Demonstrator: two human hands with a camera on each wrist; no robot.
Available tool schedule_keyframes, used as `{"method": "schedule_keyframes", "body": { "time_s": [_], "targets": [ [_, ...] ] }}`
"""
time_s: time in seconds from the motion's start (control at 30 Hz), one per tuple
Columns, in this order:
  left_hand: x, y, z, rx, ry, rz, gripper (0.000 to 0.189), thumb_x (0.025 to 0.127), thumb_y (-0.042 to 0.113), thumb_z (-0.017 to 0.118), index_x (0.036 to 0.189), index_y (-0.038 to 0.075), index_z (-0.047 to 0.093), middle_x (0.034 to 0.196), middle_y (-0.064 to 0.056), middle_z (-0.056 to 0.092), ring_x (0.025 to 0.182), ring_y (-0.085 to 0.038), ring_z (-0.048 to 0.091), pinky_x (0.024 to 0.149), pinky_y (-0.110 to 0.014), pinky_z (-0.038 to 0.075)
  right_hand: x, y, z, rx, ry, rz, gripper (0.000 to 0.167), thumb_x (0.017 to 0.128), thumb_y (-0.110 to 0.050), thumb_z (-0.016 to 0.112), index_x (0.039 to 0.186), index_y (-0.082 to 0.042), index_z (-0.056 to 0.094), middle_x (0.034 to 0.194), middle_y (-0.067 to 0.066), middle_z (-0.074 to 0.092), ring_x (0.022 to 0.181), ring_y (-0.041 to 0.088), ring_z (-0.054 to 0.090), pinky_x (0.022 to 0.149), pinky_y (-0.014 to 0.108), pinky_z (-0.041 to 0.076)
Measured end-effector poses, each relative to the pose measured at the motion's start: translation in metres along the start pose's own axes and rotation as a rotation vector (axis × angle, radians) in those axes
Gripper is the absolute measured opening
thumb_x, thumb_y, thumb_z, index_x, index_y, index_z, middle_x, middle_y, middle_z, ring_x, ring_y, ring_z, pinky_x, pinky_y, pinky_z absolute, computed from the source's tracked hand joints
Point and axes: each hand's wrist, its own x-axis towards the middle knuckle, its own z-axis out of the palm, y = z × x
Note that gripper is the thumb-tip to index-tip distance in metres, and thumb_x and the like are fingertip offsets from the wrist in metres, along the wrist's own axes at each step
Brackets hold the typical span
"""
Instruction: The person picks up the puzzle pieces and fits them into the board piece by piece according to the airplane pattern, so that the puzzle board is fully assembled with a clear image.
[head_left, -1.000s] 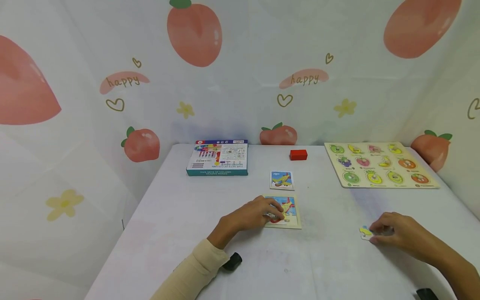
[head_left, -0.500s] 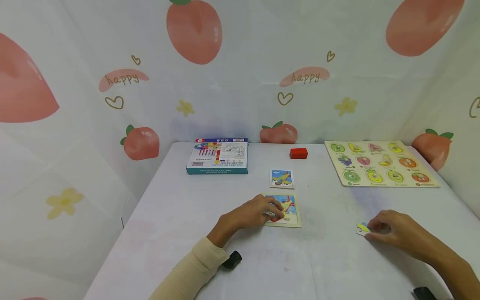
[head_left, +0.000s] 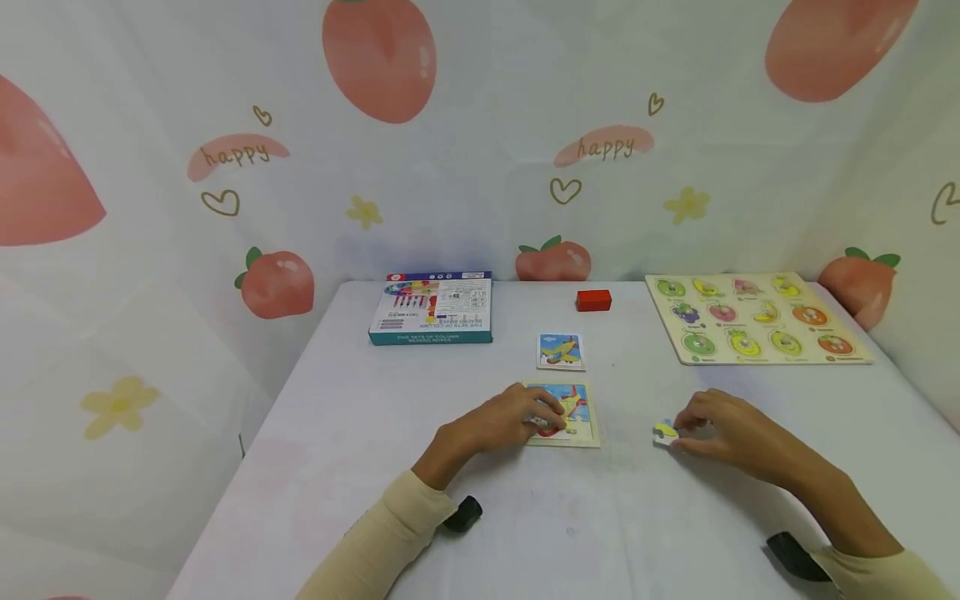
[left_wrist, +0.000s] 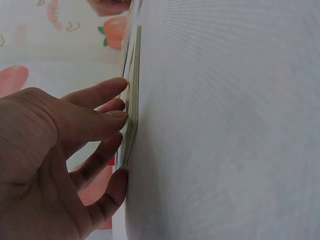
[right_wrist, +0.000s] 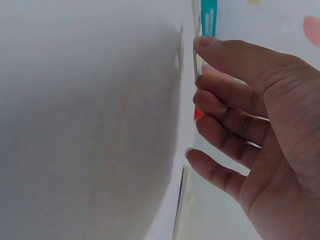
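Note:
My left hand (head_left: 508, 419) rests on a square jigsaw puzzle board (head_left: 582, 440) with a pale wooden rim and a blue, yellow and red picture. In the left wrist view its fingertips touch the face of the board (left_wrist: 134, 107), seen edge-on; the hand hides the left part of the picture. To the right of the board, my right hand (head_left: 731, 433) pinches a small yellow, blue and white puzzle piece (head_left: 663, 432) between thumb and finger. That piece (right_wrist: 196, 62) appears as a thin edge in the right wrist view, with the other fingers loosely bent.
Just behind the board lies a square airplane picture card (head_left: 560, 352). Farther back are a red block (head_left: 593, 300) and a flat printed box (head_left: 431, 310). A fruit puzzle board (head_left: 759, 318) lies at the back right, near the patterned cloth wall (head_left: 450, 183).
My right hand has moved left with the puzzle piece, closer to the board. The left hand stays on the board. The head view has shifted slightly.

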Motion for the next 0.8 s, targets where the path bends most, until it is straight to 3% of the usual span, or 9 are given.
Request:
{"method": "schedule_keyframes", "body": {
  "time_s": [0.4,0.8],
  "targets": [
    [0.001,0.000,0.000,-0.012,0.005,-0.012,0.039,0.101,-0.003,0.064,0.129,0.020,0.079,0.142,0.005,0.065,0.129,-0.017,0.053,0.104,-0.028,0.044,0.044,-0.034,0.011,0.047,-0.047,-0.077,0.015,0.089,-0.034,0.087,0.096,-0.023,0.079,0.095,-0.016,0.067,0.092,0.007,0.060,0.082,0.032,0.055],
    [0.001,-0.002,0.001,0.003,0.004,0.007,0.040,0.101,-0.005,0.062,0.129,0.019,0.079,0.142,0.003,0.066,0.129,-0.018,0.054,0.105,-0.029,0.044,0.068,-0.053,0.027,0.084,-0.088,-0.146,0.021,0.089,-0.037,0.086,0.097,-0.020,0.080,0.094,-0.014,0.067,0.093,0.008,0.061,0.086,0.035,0.057]
  ]
}}
